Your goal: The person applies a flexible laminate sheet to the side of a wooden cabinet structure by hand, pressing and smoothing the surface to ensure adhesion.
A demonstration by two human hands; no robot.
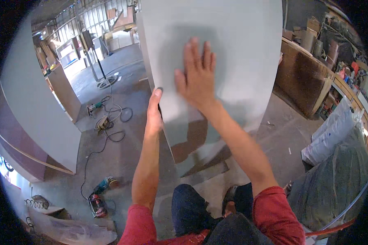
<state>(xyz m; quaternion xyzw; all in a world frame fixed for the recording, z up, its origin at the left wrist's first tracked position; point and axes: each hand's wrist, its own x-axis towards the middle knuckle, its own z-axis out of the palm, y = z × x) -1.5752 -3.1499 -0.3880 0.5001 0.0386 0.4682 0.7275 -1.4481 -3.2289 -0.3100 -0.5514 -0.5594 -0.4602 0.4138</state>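
Observation:
A large, pale grey glossy panel (241, 73) stands upright in front of me, reflecting my arms. My left hand (153, 112) grips its left edge, the thumb along the front and the other fingers hidden behind. Against the panel's face, my right hand (198, 77) lies flat with its fingers stretched out, slightly blurred. Nothing is held in the right hand.
Power tools with cords lie on the left floor: a green tool (95, 107), a teal sander (104, 185) and a red tool (98, 205). Another pale panel (45, 98) stands left. A brown board (300, 77) and plastic-wrapped bundles (331, 126) are at right.

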